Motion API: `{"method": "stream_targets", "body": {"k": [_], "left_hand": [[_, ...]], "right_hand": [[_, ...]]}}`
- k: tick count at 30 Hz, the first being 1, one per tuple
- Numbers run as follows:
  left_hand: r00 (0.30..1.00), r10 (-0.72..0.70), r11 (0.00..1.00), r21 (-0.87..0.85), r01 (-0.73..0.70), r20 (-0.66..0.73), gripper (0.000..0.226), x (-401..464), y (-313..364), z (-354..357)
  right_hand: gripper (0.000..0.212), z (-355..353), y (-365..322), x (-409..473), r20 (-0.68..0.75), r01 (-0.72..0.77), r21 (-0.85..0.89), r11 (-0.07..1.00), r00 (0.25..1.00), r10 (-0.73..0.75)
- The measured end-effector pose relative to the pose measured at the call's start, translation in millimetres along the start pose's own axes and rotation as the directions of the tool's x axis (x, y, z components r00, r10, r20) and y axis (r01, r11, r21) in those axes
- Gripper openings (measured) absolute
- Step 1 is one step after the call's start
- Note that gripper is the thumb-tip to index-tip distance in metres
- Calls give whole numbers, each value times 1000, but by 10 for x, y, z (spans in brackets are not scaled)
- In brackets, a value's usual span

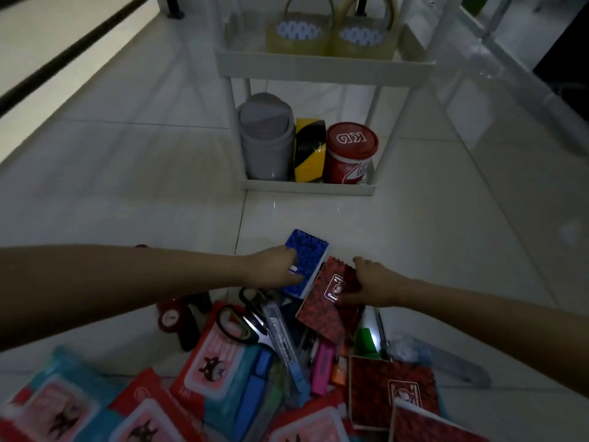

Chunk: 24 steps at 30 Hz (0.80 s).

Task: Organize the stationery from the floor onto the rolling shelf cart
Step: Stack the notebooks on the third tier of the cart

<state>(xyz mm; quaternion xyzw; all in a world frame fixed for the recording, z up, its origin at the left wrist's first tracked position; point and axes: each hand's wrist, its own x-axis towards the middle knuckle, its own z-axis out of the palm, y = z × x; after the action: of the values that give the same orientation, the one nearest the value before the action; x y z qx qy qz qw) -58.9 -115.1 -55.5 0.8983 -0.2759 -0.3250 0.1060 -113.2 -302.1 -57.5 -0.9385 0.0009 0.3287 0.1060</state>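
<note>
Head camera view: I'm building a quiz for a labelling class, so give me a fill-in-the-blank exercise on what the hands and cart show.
1. The left hand holds the ____ spiral notepad.
2. The right hand holds the ____ spiral notepad.
3. On the white rolling cart's bottom shelf, the yellow-and-black striped tape roll stands between the grey lidded bin and the ____ round tub.

Missing words: blue; red; red

Much of the pile and cart out of sight

The rolling cart (325, 70) loses its top to the upper edge, cutting the upright tape rolls (338, 14) there. The left hand (274, 266) covers part of the blue notebook (307, 263). Packets (63, 406) in the heap run off the bottom edge. Dim light leaves the pens (306, 346) under the scissors (247, 317) too murky to sort
</note>
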Motion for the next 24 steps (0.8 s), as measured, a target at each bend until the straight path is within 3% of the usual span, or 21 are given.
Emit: {"method": "stream_targets", "body": {"k": [4, 6, 8, 10, 12, 15, 18, 19, 20, 21, 22, 23, 24], "left_hand": [[1000, -19, 998, -59, 20, 23, 32, 165, 249, 254], [999, -26, 991, -132, 28, 19, 49, 182, 342, 361], [999, -49, 976, -214, 49, 3, 43, 210, 382, 404], [994, -107, 950, -300, 92, -35, 30, 257, 344, 375], [985, -160, 907, -405, 118, -70, 37, 284, 276, 275], [975, -205, 721, -687, 89, -89, 32, 274, 203, 71], [970, -231, 408, -913, 24, -78, 25, 255, 188, -111], [968, -240, 360, -933, 19, -74, 26, 268, 171, -149], [962, -261, 402, -915, 27, -86, 30, 293, 148, -176], [948, -295, 556, -828, 67, -122, 34, 335, 102, -188], [935, -320, 742, -654, 147, -153, 40, 374, 57, -173], [924, -341, 863, -447, 235, -173, 54, 397, 22, -131], [915, -373, 903, -288, 320, -153, 73, 404, 1, -60]], "right_hand": [[70, 138, -11, -1, -44, -24, 16, 1000, 999, 25], [70, 162, -24, -1, -85, -48, 115, 992, 995, 58], [58, 130, -24, 22, -139, -57, 272, 961, 986, 97], [38, 30, -29, 45, -173, -59, 485, 872, 972, 162], [23, -91, -36, 68, -162, -36, 725, 688, 962, 221], [16, -271, -81, 62, -78, 8, 961, 276, 967, 243], [13, -349, -123, 76, 16, -36, 986, 160, 992, 126], [10, -351, -129, 92, 28, -44, 989, 143, 993, 116], [10, -348, -131, 108, 31, -49, 989, 143, 992, 124], [12, -338, -126, 128, 29, -55, 983, 173, 988, 150], [12, -324, -121, 128, 29, -73, 970, 232, 982, 189], [9, -303, -104, 125, 32, -99, 953, 285, 973, 230], [9, -276, -79, 115, 38, -127, 939, 320, 962, 270]]}}
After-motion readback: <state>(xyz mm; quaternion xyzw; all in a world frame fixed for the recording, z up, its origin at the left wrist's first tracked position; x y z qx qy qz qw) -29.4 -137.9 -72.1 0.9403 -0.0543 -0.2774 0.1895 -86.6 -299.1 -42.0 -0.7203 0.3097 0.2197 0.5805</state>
